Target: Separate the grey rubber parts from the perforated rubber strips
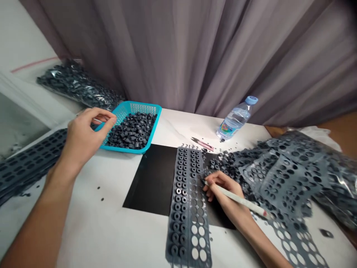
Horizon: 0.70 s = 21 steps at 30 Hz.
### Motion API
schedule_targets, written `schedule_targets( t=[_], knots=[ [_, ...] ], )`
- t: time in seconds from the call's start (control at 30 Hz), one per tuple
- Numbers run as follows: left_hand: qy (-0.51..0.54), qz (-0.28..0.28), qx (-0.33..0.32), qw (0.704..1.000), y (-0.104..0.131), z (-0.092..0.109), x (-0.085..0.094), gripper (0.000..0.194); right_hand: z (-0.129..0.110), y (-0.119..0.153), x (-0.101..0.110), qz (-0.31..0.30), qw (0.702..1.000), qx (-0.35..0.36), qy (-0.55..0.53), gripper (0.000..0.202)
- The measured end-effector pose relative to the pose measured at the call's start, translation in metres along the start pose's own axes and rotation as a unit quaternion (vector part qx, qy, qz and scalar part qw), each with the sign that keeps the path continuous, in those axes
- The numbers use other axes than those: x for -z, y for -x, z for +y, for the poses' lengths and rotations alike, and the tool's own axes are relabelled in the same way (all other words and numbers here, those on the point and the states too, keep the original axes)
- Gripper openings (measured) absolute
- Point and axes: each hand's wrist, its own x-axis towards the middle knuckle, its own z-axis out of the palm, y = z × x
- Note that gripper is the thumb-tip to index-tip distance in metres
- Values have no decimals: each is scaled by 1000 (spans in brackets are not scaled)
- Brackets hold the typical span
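Note:
My left hand [87, 130] is raised at the left rim of a turquoise plastic basket [146, 149], thumb and forefinger pinched together. Whatever is between those fingertips, if anything, I cannot make out. Small dark grey rubber rings [134, 130] lie heaped inside the basket. My right hand [221, 188] is closed around a white pen-like tool [242, 201] with a dark tip and a red mark at its back end. That tip is at the right edge of a long grey moulded rubber sheet [186, 206]. Rings fill its left columns and upper right; its lower right holes are bare.
The sheet lies across a black mat [153, 178]. Behind are pink-handled snips [205, 143] and a water bottle [235, 119]. Punched-out sheets [287, 178] pile up at right. At left are a bag of dark parts [75, 83] and stacked sheets [30, 160].

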Motion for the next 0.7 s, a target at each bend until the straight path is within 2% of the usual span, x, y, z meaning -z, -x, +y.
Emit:
schedule_targets(
  t=[0.13,0.27,0.37,0.47,0.6,0.7],
  knots=[
    [10,-17,0,1000,1,-2,-9,18,2,-1,0,4,1000,-3,13,30],
    [6,-47,-1,999,2,4,-16,18,3,-2,1,6,1000,-2,21,35],
    [13,-65,22,998,2,4,-11,21,4,-2,1,2,1000,-1,27,37],
    [-6,-123,59,991,8,1,-3,28,1,1,1,7,999,8,35,39],
    [-78,-216,47,972,32,1,0,36,-4,7,2,45,990,72,113,35],
    [-34,-247,37,968,50,5,-4,33,-6,10,0,54,958,172,223,24]
  ],
)
